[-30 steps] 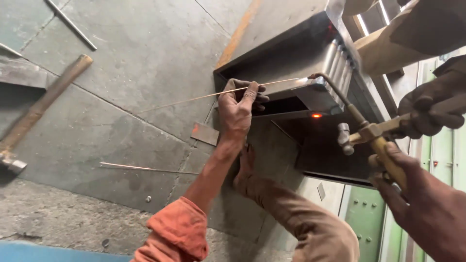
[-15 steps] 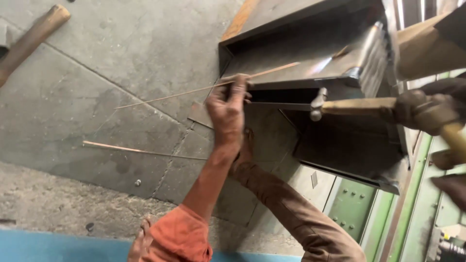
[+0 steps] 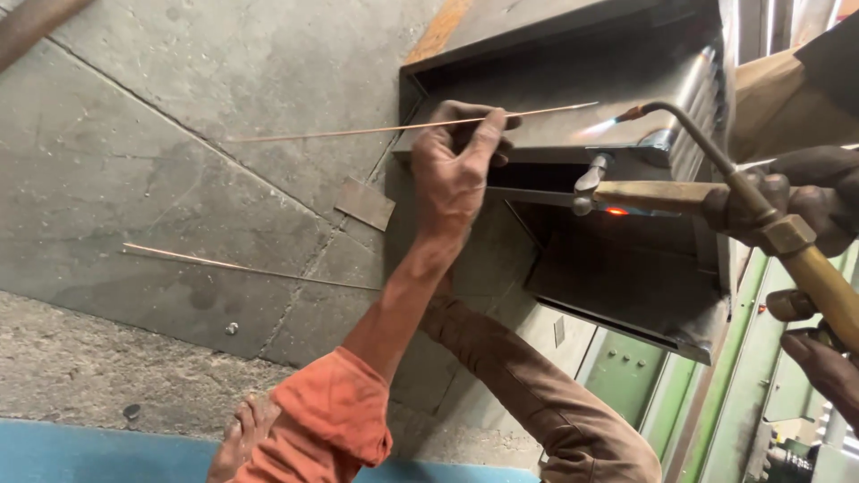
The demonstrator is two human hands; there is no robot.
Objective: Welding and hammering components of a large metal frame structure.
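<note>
Left hand pinches a thin, light, springy filler rod near its middle; right hand grips the rigid brass torch by its handle.

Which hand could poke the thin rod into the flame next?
Probably the left hand: it pinches the thin rod, whose tip almost reaches the torch flame. The right hand grips the torch.
</note>
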